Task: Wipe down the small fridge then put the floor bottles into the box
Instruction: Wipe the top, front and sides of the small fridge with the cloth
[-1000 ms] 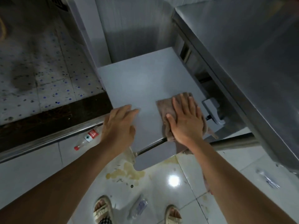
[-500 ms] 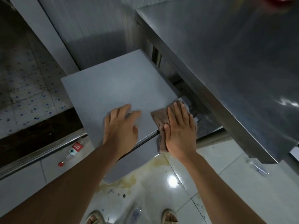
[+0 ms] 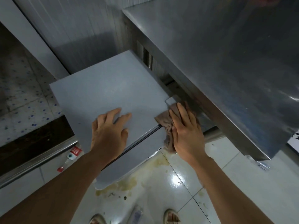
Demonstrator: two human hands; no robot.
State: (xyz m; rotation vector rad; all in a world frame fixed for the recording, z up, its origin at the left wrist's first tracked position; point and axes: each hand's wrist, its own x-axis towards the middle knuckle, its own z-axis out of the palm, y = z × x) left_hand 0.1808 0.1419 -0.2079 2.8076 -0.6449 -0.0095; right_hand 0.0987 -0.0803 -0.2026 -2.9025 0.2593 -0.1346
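**Hands wiping the top of a small fridge**

A glossy white tiled floor (image 3: pixel 239 180), seen from above, carries a yellowish stain (image 3: pixel 123 186) just in front of a small grey fridge (image 3: pixel 106 94). A large steel counter (image 3: pixel 226 62) fills the upper right, close beside the fridge's right side. A metal rail (image 3: pixel 37 162) runs along the left, with a speckled tiled area beyond it.

The left hand (image 3: pixel 108 135) lies flat, palm down, fingers spread, on the front part of the fridge top; it holds nothing. The right hand (image 3: pixel 186 135) is also open and flat, pressing a brown cloth (image 3: pixel 166 125) against the fridge's front right corner. The cloth drapes over the top edge and hangs down the front, bunched under the palm.

A clear bottle (image 3: pixel 69 157) with a red label and red cap lies on the floor to the left of the fridge, beside the rail. A second clear bottle (image 3: pixel 137 214) lies on the floor at the bottom edge, between the person's two sandalled feet. No box is in view.
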